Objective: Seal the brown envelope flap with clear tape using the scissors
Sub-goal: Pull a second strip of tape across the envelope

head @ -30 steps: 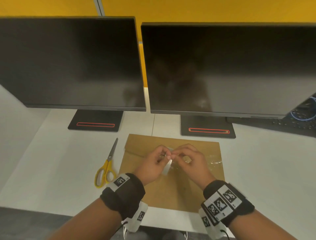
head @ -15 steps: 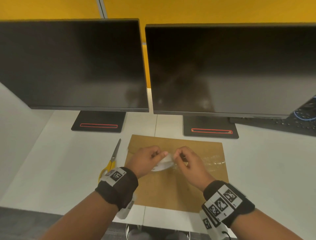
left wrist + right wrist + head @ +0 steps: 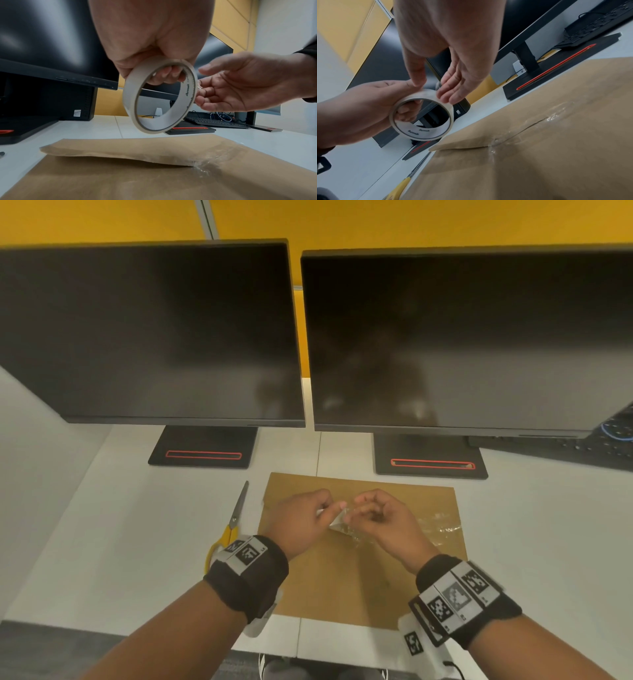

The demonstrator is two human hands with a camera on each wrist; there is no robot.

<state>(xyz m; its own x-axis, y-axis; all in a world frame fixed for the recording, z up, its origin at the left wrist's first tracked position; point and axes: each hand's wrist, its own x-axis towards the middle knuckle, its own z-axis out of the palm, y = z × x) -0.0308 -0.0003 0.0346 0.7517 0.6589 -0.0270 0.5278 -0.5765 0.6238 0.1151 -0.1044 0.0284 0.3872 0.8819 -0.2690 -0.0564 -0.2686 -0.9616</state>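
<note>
Above the brown envelope (image 3: 346, 573), both hands are working a roll of clear tape (image 3: 159, 94).

The left hand (image 3: 301, 522) is gripping the roll, fingers curled through its core, while the right hand (image 3: 383, 518) is pinching at its outer edge. The envelope is lying flat on the white desk (image 3: 137, 542), flap (image 3: 120, 150) partly taped; yellow-handled scissors (image 3: 233, 525) are lying just left of it.

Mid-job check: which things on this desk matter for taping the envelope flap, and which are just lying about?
In use: tape roll held by left hand, right hand picking at it; brown envelope; scissors.
Lying about: two monitors, keyboard.
</note>
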